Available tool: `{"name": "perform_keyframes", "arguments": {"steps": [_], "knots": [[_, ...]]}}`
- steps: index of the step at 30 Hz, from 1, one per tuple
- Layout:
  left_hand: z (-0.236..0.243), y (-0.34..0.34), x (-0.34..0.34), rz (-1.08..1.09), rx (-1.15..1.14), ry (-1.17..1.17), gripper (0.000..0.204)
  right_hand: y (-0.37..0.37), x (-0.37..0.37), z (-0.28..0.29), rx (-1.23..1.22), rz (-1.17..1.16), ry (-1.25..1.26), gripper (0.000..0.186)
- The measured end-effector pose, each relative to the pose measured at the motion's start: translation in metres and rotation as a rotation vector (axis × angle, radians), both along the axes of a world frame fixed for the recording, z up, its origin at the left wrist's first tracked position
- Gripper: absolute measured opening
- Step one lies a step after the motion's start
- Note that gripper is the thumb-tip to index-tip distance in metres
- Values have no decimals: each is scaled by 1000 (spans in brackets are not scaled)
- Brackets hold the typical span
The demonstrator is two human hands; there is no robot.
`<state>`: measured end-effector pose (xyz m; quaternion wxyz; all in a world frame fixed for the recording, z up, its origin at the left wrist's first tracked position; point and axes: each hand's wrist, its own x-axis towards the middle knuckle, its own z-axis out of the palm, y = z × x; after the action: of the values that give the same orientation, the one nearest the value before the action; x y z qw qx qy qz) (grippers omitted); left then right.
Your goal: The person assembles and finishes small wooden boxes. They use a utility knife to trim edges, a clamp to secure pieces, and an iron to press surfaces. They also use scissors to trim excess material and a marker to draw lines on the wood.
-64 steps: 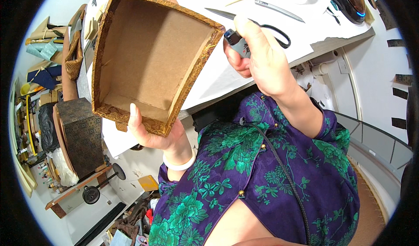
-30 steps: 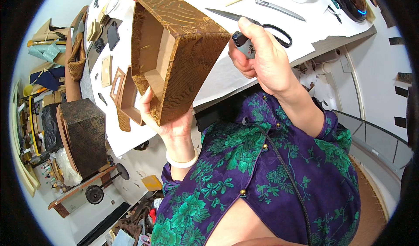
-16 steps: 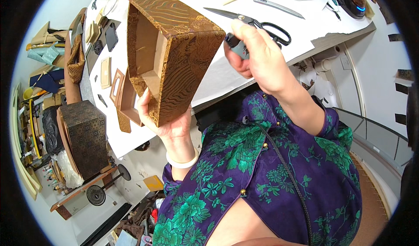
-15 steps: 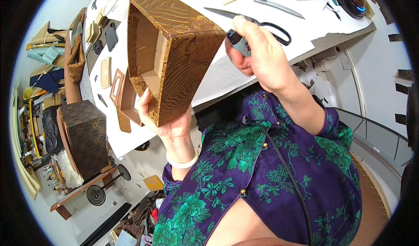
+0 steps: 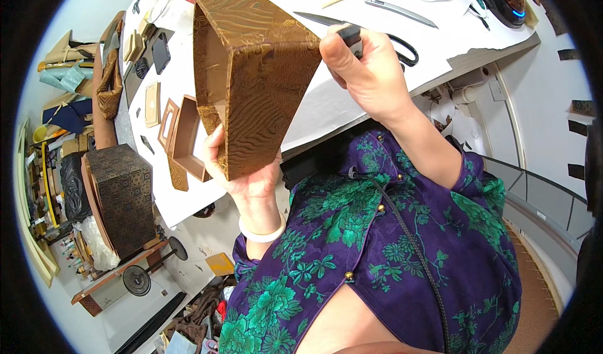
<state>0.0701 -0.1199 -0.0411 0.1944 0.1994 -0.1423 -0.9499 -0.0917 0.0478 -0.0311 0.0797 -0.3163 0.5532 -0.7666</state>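
My left hand [image 5: 251, 181] grips the lower end of a box [image 5: 270, 90] covered in brown-gold patterned brocade. The box is held up tilted over the table, its open side facing left and showing a plain tan inside. Close by the box's upper right corner, my right hand [image 5: 374, 71] is closed around a small lighter [image 5: 352, 40] with a dark top. Its fingers hide most of the lighter. Behind that hand lie black-handled scissors [image 5: 405, 49], partly covered by it.
A white-covered table [image 5: 326, 103] carries a brown open tray [image 5: 188, 137], a phone [image 5: 161, 53], a slim grey cutter [image 5: 402, 12] and a dark appliance [image 5: 502, 2] with a blue light. A patterned dark box [image 5: 119, 197] stands on the left over a shelf.
The box has turned slightly, so less of its inside shows. My right hand has rotated, and the lighter has swung upward in it, closer to the box's corner.
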Motion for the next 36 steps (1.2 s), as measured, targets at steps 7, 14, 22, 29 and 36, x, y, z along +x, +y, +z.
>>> {"name": "perform_keyframes", "arguments": {"steps": [7,14,22,29,36], "knots": [[-11,2,-3,-54,194,-41,60,-6,3,-6,-45,-35,70,51],[-12,1,-4,-206,455,26,63,-5,6,-4,-75,59,-15,50],[4,12,-10,-148,489,7,70,-4,0,-5,-63,77,-202,23],[7,14,-12,-100,504,77,48,-4,10,-25,-16,164,-320,21],[11,13,-12,-132,594,124,51,-7,4,-44,153,118,-347,41]]}}
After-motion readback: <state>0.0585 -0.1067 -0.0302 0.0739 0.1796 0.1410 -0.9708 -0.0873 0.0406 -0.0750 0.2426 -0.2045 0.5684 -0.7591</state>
